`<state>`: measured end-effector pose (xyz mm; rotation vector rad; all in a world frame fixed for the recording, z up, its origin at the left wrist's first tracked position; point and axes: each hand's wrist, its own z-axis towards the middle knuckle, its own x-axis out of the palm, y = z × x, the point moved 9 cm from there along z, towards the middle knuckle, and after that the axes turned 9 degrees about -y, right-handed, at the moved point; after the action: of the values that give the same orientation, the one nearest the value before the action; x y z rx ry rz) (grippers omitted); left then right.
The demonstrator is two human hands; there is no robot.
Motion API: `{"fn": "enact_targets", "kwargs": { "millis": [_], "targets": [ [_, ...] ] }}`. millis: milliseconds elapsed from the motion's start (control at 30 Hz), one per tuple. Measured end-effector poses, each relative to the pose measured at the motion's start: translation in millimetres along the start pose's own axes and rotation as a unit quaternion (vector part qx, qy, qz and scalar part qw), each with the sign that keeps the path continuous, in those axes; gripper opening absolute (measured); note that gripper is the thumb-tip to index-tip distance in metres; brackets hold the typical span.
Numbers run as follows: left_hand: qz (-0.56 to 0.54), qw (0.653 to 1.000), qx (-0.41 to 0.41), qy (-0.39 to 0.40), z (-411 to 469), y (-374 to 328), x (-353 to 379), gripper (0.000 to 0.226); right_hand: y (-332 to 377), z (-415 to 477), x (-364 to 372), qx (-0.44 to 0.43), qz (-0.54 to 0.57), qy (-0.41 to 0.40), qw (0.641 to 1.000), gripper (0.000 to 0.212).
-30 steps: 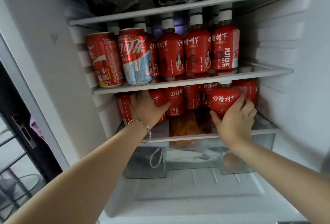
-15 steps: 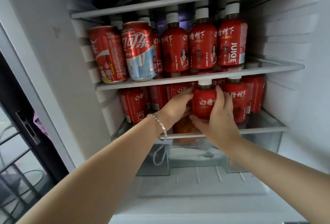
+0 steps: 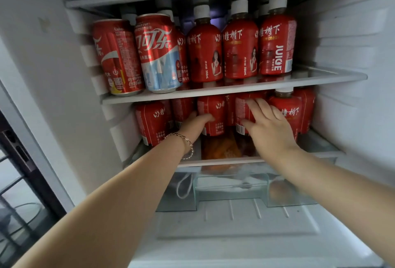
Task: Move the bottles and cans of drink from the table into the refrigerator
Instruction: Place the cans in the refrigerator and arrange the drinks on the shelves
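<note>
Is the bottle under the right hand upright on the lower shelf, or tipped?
Upright: the red bottle shows a vertical label edge, in line with neighbours; right hand rests flat on it. Cap hidden.

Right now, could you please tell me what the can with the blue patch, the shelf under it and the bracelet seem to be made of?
The blue-patched can looks like metal, probably aluminium: glossy printed wall, silvery bottom rim. The shelf seems clear glass, see-through and reflective, with a white, likely plastic, front edge. The bracelet appears gold-toned metal chain, links glinting.
</note>
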<state>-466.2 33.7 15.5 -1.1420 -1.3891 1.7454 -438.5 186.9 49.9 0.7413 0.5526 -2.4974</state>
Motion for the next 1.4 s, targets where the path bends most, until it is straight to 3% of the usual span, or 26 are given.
{"fn": "enact_targets", "kwargs": {
  "millis": [100, 233, 333, 400, 467, 533, 633, 700, 800, 967, 1100, 1200, 1300, 1400],
  "targets": [
    [0.030, 0.999, 0.002, 0.036, -5, 2, 18, 0.051, -4, -7, -4, -0.033, -0.015, -0.040, 0.999, 0.042],
    [0.100, 0.991, 0.045, 0.081, -26, -11, 53, 0.053, -15, -16, -9, 0.008, 0.002, -0.081, 0.997, 0.033],
    [0.235, 0.961, 0.110, 0.092, -36, -15, 62, 0.047, -28, -19, -31, 0.044, 0.039, -0.133, 0.989, 0.023],
    [0.296, 0.938, 0.172, 0.044, -39, -22, 48, 0.033, -24, -17, -46, 0.054, 0.093, -0.164, 0.981, 0.013],
    [0.309, 0.919, 0.238, -0.058, -43, -33, 17, 0.032, -2, -14, -51, 0.020, 0.171, -0.149, 0.974, 0.013],
    [0.323, 0.886, 0.275, -0.186, -51, -41, -24, 0.048, 27, -7, -40, -0.015, 0.229, -0.074, 0.971, 0.013],
    [0.380, 0.840, 0.229, -0.312, -51, -36, -82, 0.074, 50, 6, 2, 0.091, 0.314, 0.082, 0.942, 0.030],
    [0.456, 0.816, 0.196, -0.296, -37, -29, -97, 0.084, 61, 12, 29, 0.166, 0.353, 0.149, 0.909, 0.037],
    [0.512, 0.797, 0.183, -0.262, -20, -33, -106, 0.083, 84, 21, 52, 0.203, 0.400, 0.181, 0.875, 0.038],
    [0.579, 0.756, 0.202, -0.229, -10, -40, -104, 0.080, 92, 39, 77, 0.226, 0.396, 0.205, 0.866, 0.062],
    [0.625, 0.703, 0.233, -0.245, -18, -38, -102, 0.080, 78, 63, 92, 0.282, 0.387, 0.155, 0.864, 0.077],
    [0.649, 0.664, 0.255, -0.269, -24, -35, -109, 0.084, 76, 80, 106, 0.338, 0.406, 0.109, 0.842, 0.084],
    [0.647, 0.658, 0.278, -0.266, -25, -39, -109, 0.087, 75, 85, 121, 0.419, 0.432, 0.084, 0.794, 0.088],
    [0.642, 0.688, 0.247, -0.233, -22, -31, -107, 0.083, 73, 85, 129, 0.450, 0.418, 0.095, 0.784, 0.091]
  ]
}}
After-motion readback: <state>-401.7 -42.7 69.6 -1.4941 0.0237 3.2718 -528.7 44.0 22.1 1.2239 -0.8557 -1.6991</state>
